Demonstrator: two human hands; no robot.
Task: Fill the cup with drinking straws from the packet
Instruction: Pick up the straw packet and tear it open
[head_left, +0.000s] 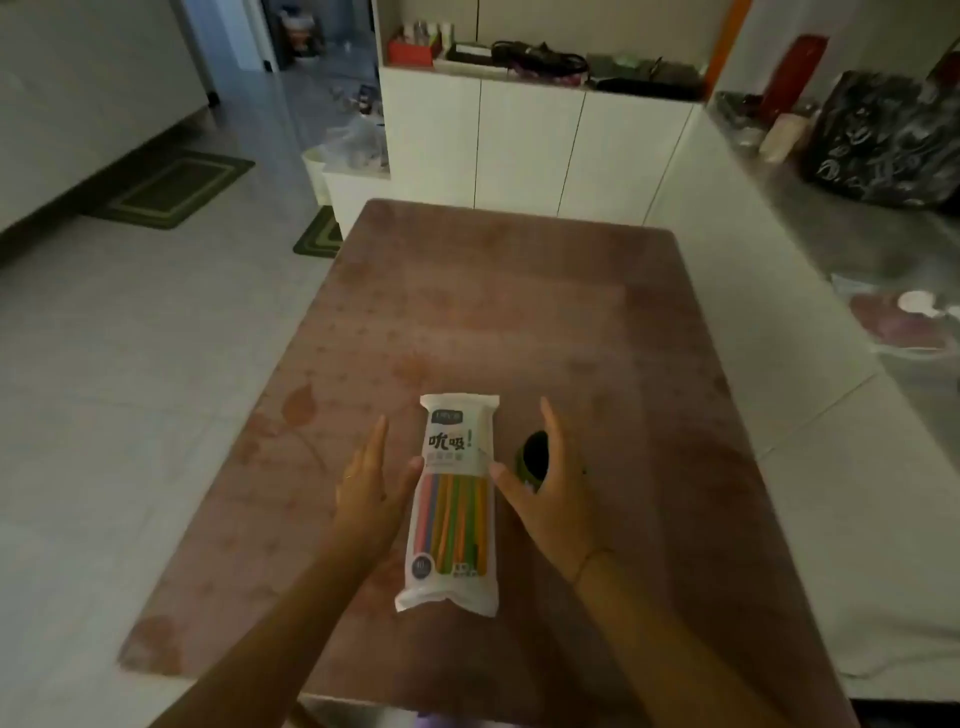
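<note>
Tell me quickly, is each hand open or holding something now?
Left hand: open, fingers straight, thumb at the packet edge.
Right hand: open, fingers straight, thumb at the packet's other edge.

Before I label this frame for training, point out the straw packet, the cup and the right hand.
straw packet (453, 499), head view, on its clear middle part.
cup (535, 453), head view, on its dark inside.
right hand (545, 501), head view, on the middle of the hand.

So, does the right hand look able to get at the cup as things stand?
Probably yes: the right hand is open right next to the cup, nothing between them.
</note>
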